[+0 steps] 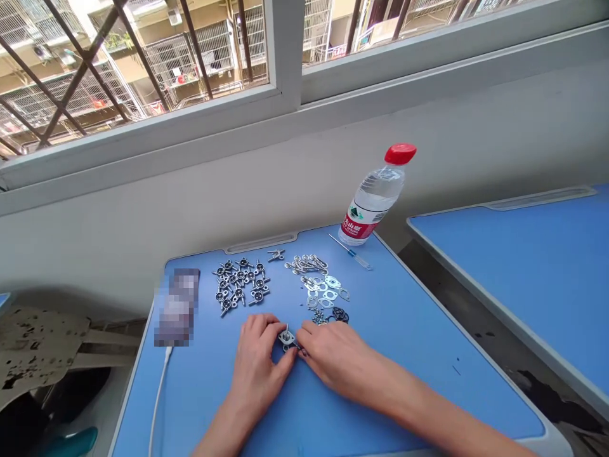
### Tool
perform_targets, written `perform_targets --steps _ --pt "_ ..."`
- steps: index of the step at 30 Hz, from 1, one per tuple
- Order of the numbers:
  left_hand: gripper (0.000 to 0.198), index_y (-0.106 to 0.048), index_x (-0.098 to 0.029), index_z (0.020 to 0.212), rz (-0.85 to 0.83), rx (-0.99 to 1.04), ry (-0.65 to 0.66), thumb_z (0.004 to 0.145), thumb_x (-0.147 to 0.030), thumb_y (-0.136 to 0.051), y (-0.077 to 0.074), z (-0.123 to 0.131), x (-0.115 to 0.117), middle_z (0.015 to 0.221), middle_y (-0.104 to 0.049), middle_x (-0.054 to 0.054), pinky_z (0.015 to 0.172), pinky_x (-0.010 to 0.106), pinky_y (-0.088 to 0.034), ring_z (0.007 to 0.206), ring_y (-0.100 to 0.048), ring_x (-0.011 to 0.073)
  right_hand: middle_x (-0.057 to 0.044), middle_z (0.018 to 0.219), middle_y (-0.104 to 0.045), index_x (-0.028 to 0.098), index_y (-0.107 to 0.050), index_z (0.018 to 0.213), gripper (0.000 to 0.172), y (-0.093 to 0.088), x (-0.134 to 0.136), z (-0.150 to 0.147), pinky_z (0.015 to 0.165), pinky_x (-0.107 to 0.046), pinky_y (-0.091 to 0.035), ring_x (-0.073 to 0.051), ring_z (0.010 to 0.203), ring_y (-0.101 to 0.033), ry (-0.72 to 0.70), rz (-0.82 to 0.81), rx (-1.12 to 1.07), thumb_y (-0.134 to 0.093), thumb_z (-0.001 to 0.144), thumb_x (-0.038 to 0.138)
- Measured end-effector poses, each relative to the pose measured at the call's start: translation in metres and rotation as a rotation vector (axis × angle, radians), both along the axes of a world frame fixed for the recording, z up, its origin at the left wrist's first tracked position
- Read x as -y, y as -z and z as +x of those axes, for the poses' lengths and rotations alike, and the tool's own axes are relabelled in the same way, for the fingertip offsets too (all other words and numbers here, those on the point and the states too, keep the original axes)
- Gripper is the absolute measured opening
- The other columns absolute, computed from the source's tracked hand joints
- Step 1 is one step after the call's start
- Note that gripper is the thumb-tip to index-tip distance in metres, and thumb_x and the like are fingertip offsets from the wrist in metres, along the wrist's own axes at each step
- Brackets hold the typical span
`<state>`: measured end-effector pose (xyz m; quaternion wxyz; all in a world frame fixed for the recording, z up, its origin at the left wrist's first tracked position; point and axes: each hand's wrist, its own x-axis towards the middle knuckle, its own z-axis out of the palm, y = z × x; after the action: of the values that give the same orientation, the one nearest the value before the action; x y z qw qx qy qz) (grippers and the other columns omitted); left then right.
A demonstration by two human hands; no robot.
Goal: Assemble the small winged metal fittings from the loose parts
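One flat rectangular object [176,307], pixel-blurred and unidentifiable, at the left of a blue desk [409,374], with one white cable [160,397] running off the near edge. Roughly fifteen two-eared metal fittings [242,282] in a loose cluster, exact count uncertain, and one stray fitting [276,254] just beyond them. Next, one left hand [254,362], thumb and fingers closed on one small flanged metal fitting [287,337] near the middle of the desk; likely light, stiff and hard-edged, small enough to slip, and best taken by the rim or ears. One right hand [340,358] just beside it, fingers against the fitting's right side, both hands together there. Above, about a dozen small metal clips [307,263] in a row, about ten thin metal gaskets [326,289], and several black rubber O-rings [339,315], all counts approximate. Farther right, one blue-handled screwdriver [351,254], lying flat, and one water bottle [375,197] with a red cap at the far edge. Last, one second blue desk [514,266], set apart.
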<state>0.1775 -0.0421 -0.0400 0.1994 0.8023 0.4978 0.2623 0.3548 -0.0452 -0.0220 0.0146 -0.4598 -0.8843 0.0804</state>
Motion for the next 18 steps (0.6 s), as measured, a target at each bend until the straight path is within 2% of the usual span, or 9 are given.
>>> perform_targets --steps 5,8,18 --pt "0.02 -0.062 -0.021 0.098 -0.077 0.062 -0.008 0.08 -0.012 -0.063 0.002 0.0 0.0 0.1 -0.062 0.007 0.079 0.039 -0.05 0.092 -0.056 0.0241 -0.002 0.067 -0.059 0.017 -0.056 0.075 0.012 0.007 0.004 -0.001 0.047 -0.032 -0.009 -0.013 0.046 -0.048 -0.012 0.123 -0.085 -0.054 0.08 0.007" --pt "0.018 -0.062 -0.022 0.097 -0.121 0.085 -0.014 0.081 -0.013 -0.061 0.001 0.0 0.0 0.099 -0.062 0.007 0.079 0.039 -0.051 0.091 -0.057 0.0236 -0.002 0.064 -0.056 0.017 -0.053 0.073 0.015 0.01 0.006 -0.001 0.047 -0.032 -0.012 -0.012 0.045 -0.044 -0.014 0.166 -0.133 -0.048 0.085 0.008" --pt "0.018 -0.062 -0.024 0.098 -0.19 0.111 -0.024 0.082 -0.016 -0.059 -0.004 -0.001 -0.001 0.099 -0.062 0.007 0.076 0.039 -0.052 0.091 -0.058 0.0245 -0.001 0.064 -0.052 0.018 -0.048 0.074 0.022 0.016 0.006 0.002 0.047 -0.03 -0.016 -0.011 0.046 -0.041 -0.004 0.119 -0.14 -0.04 0.094 0.013"
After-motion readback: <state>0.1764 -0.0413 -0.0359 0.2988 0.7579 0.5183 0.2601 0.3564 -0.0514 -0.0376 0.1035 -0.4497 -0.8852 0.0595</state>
